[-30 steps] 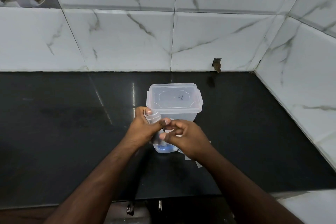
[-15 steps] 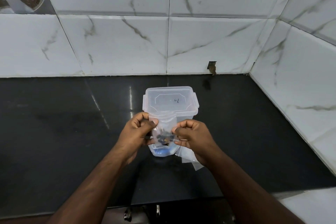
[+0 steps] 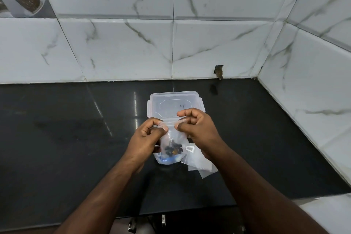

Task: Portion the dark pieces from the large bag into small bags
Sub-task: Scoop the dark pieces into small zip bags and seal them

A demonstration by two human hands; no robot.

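Head view. A small bag (image 3: 171, 138), clear plastic, hangs upright between both hands just in front of a lidded clear container (image 3: 175, 105). The left hand (image 3: 145, 139) pinches the bag's top left corner between thumb and curled fingers; the right hand (image 3: 197, 128) pinches the top right part of the mouth in the same way. Both grips are thus clenched on the bag, stretching its top edge taut. A cluster of dark pieces (image 3: 173, 148) sits low in the bag, with 1 lighter brown piece among them.

Progress, as a judgement: 1 portion is already inside this bag, and the step in hand looks like pressing its top strip closed; whether the seal is made cannot be told. Below the bag lies a pouch with a blue base (image 3: 167, 159), possibly the large bag, though its contents are hidden. Spare flat bags (image 3: 201, 165) lie just beside it on the right, partly under the right wrist, so more portions appear to remain. No finished bags are visible elsewhere.

Room: the dark worktop (image 3: 66, 138) extends wide to the left and behind the container up to the tiled wall (image 3: 123, 47). On the right a side wall closes the corner, and the worktop's near edge runs under the forearms, so the freer space for setting down lies to the left.
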